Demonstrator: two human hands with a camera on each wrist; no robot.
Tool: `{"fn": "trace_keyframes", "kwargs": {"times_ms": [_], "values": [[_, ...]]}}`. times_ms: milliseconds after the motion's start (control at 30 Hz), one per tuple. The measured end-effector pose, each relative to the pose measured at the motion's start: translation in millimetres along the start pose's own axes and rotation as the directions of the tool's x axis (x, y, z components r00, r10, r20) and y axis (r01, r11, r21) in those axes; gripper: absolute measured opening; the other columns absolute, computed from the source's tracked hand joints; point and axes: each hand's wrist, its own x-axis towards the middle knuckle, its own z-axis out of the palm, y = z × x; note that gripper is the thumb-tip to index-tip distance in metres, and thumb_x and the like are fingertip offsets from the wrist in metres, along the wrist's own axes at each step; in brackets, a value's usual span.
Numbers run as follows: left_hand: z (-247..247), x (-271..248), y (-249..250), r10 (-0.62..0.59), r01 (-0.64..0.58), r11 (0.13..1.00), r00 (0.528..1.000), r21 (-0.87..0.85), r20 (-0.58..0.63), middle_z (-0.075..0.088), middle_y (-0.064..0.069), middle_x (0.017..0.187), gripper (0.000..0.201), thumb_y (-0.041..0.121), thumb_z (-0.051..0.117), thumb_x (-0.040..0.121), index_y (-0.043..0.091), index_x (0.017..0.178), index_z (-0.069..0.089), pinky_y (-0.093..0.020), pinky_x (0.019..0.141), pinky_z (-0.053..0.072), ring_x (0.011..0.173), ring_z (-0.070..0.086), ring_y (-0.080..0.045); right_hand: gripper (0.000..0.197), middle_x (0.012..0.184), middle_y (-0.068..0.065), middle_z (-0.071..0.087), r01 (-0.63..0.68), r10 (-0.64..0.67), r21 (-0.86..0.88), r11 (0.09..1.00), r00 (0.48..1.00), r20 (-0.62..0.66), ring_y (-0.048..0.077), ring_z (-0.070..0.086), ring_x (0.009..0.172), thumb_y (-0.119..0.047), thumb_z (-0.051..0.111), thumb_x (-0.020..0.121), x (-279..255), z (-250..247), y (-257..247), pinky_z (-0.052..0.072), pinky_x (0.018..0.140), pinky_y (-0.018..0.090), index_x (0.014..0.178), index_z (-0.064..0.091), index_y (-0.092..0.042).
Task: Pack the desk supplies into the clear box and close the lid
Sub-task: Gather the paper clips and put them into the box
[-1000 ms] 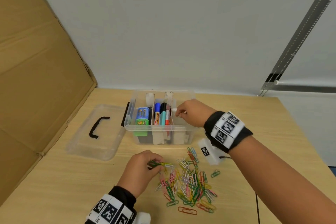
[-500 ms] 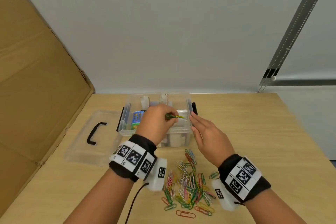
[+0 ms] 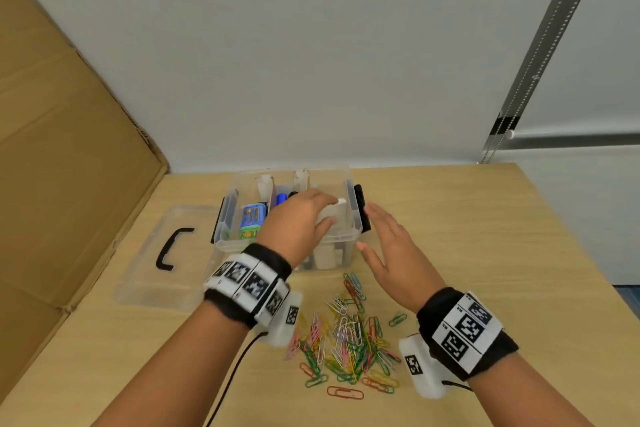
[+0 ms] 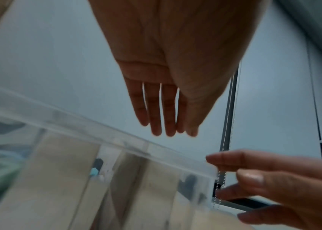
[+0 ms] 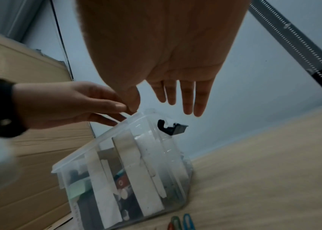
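The clear box (image 3: 225, 218) stands open on the wooden table, with markers (image 3: 282, 198) and a blue-green pack (image 3: 252, 218) in its left compartments. My left hand (image 3: 329, 210) hovers over the right compartment. In the left wrist view this hand (image 4: 163, 118) has straight fingers and holds nothing, above the box rim (image 4: 116, 137). My right hand (image 3: 381, 236) is flat and empty just right of the box, beside its black latch (image 5: 172, 128). A pile of coloured paper clips (image 3: 346, 340) lies in front of the box, between my wrists.
The clear lid (image 3: 145, 274) with its black handle (image 3: 173, 248) lies flat to the left of the box. A cardboard sheet (image 3: 69, 149) leans along the table's left side. A black cable (image 3: 235, 367) trails from my left wrist.
My left hand carried pinched paper clips from the pile to over the box; its fingers are now straight and empty. My right hand drew back from the box to its right side.
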Motion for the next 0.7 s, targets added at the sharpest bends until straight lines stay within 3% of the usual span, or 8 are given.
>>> {"fn": "trace_keyframes", "kwargs": {"times_ms": [67, 133, 200, 300, 367, 433, 700], "values": [[-1, -33, 0, 0.046, -0.052, 0.997, 0.994, -0.051, -0.104, 0.059, 0.009, 0.112, 0.031, 0.036, 0.053, 0.092, 0.025, 0.120, 0.059, -0.027, 0.084, 0.051, 0.097, 0.057, -0.008, 0.070, 0.145, -0.002, 0.027, -0.102, 0.103, -0.014, 0.995, 0.994, 0.038, 0.015, 0.035, 0.131, -0.053, 0.048, 0.091, -13, -1, 5, 0.036, 0.106, 0.027, 0.146, 0.024, -0.019], [6, -62, -4, 0.055, -0.060, 0.994, 0.997, -0.096, -0.048, 0.056, 0.014, 0.108, 0.033, 0.044, 0.052, 0.088, 0.028, 0.116, 0.059, -0.024, 0.081, 0.051, 0.092, 0.053, -0.002, 0.084, 0.133, -0.001, 0.031, -0.221, 0.233, -0.080, 0.972, 0.949, 0.211, 0.018, 0.043, 0.121, -0.066, 0.057, 0.078, -29, 1, 10, 0.044, 0.098, 0.032, 0.141, 0.030, -0.017], [23, -86, -12, 0.047, -0.032, 0.994, 0.989, -0.106, 0.142, 0.051, 0.018, 0.110, 0.042, 0.055, 0.054, 0.082, 0.033, 0.118, 0.056, -0.025, 0.082, 0.051, 0.093, 0.048, 0.002, 0.097, 0.128, -0.001, 0.032, -0.279, 0.320, -0.159, 0.947, 0.856, 0.406, 0.018, 0.046, 0.114, -0.073, 0.065, 0.064, -42, 6, 12, 0.046, 0.095, 0.035, 0.136, 0.031, -0.018], [55, -113, -21, 0.067, -0.038, 0.997, 0.886, -0.072, 0.460, 0.042, 0.017, 0.124, 0.066, 0.055, 0.068, 0.073, 0.040, 0.132, 0.043, -0.027, 0.091, 0.045, 0.112, 0.040, -0.003, 0.103, 0.124, -0.001, 0.031, -0.274, 0.357, -0.230, 0.934, 0.756, 0.549, 0.019, 0.049, 0.108, -0.070, 0.075, 0.052, -58, 19, 10, 0.048, 0.092, 0.036, 0.130, 0.029, -0.021], [74, -124, -25, 0.086, -0.073, 0.996, 0.835, -0.045, 0.543, 0.036, 0.015, 0.133, 0.079, 0.050, 0.073, 0.071, 0.040, 0.139, 0.034, -0.027, 0.097, 0.041, 0.122, 0.033, -0.007, 0.101, 0.120, -0.002, 0.030, -0.247, 0.346, -0.247, 0.937, 0.755, 0.557, 0.021, 0.049, 0.107, -0.066, 0.079, 0.050, -65, 29, 5, 0.049, 0.091, 0.036, 0.126, 0.028, -0.023], [83, -125, -27, 0.093, -0.092, 0.995, 0.846, -0.029, 0.525, 0.034, 0.014, 0.136, 0.080, 0.048, 0.073, 0.071, 0.038, 0.140, 0.033, -0.026, 0.100, 0.039, 0.123, 0.031, -0.008, 0.097, 0.118, -0.001, 0.030, -0.222, 0.323, -0.246, 0.944, 0.778, 0.539, 0.022, 0.049, 0.106, -0.059, 0.082, 0.052, -66, 38, -1, 0.049, 0.090, 0.038, 0.125, 0.028, -0.024], [88, -111, -21, 0.105, -0.098, 0.994, 0.903, -0.039, 0.417, 0.048, 0.004, 0.122, 0.037, 0.024, 0.055, 0.091, 0.028, 0.128, 0.054, -0.030, 0.091, 0.045, 0.111, 0.049, -0.016, 0.044, 0.119, 0.003, 0.042, -0.169, 0.245, -0.185, 0.968, 0.799, 0.549, 0.026, 0.056, 0.101, -0.028, 0.067, 0.085, -52, 49, -10, 0.048, 0.088, 0.037, 0.120, 0.042, -0.021]]}}
